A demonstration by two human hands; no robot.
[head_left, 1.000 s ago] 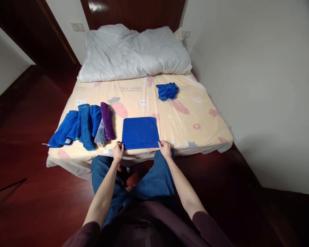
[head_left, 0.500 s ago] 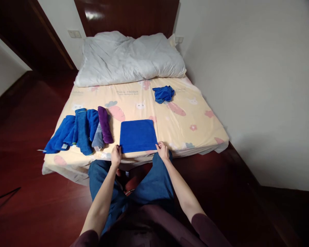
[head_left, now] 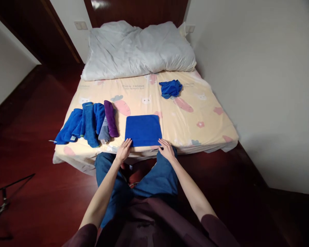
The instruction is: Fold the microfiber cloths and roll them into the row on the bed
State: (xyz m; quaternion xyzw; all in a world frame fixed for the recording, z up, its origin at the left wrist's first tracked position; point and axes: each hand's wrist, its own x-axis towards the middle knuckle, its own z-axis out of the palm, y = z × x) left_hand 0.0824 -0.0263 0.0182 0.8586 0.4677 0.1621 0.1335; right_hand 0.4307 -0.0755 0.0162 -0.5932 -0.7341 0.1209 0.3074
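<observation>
A blue towel (head_left: 143, 128) lies flat as a neat rectangle at the near edge of the bed. My left hand (head_left: 124, 150) rests on its near left corner, fingers stretched out over the cloth. At the near right corner, my right hand (head_left: 167, 149) touches the towel with extended fingers, the thumb apart from them. Left of the towel is a row of rolled towels: a purple roll (head_left: 111, 118), a grey-blue roll (head_left: 104, 131), a teal-blue roll (head_left: 90, 124) and bright blue ones (head_left: 69, 128). A crumpled blue cloth (head_left: 170, 89) sits farther back on the right.
The bed (head_left: 203, 135) has a yellow sheet with rabbit and carrot prints. A bunched pale quilt (head_left: 139, 51) lies against the dark headboard (head_left: 139, 12). A white wall (head_left: 260, 85) stands to the right. Thin black stand legs (head_left: 5, 202) show on the floor at left.
My fingers have gone from pinching the towel's near corners to lying stretched on them. The whole view has shifted slightly, bringing more of the black stand into sight.
</observation>
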